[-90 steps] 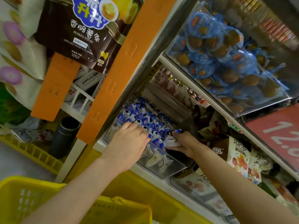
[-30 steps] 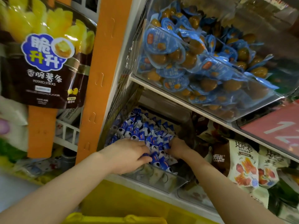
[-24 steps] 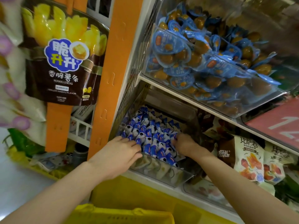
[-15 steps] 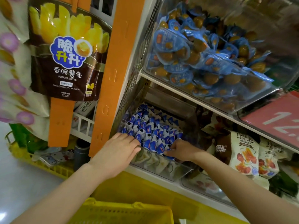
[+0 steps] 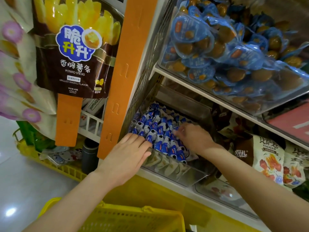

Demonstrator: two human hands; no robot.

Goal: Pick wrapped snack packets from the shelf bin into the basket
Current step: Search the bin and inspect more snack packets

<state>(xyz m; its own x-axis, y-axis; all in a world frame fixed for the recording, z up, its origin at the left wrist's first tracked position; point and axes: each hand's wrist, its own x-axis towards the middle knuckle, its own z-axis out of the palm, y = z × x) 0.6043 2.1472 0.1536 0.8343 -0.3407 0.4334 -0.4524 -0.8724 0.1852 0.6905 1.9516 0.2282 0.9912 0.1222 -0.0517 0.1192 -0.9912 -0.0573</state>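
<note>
Left hand point(image 5: 128, 154) rests flat, fingers straight, on the clear bin's point(image 5: 175, 170) front edge; right hand point(image 5: 192, 139) curls among blue packets point(image 5: 155, 126), grip unclear.

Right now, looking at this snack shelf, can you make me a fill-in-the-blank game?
The packets in the clear bin are white and ____. The basket under the arms is ____. The hanging brown bag reads POTATO ____. Of the left hand and right hand, the one reaching further into the bin is the ____.
Missing words: blue; yellow; STICKS; right.
</note>
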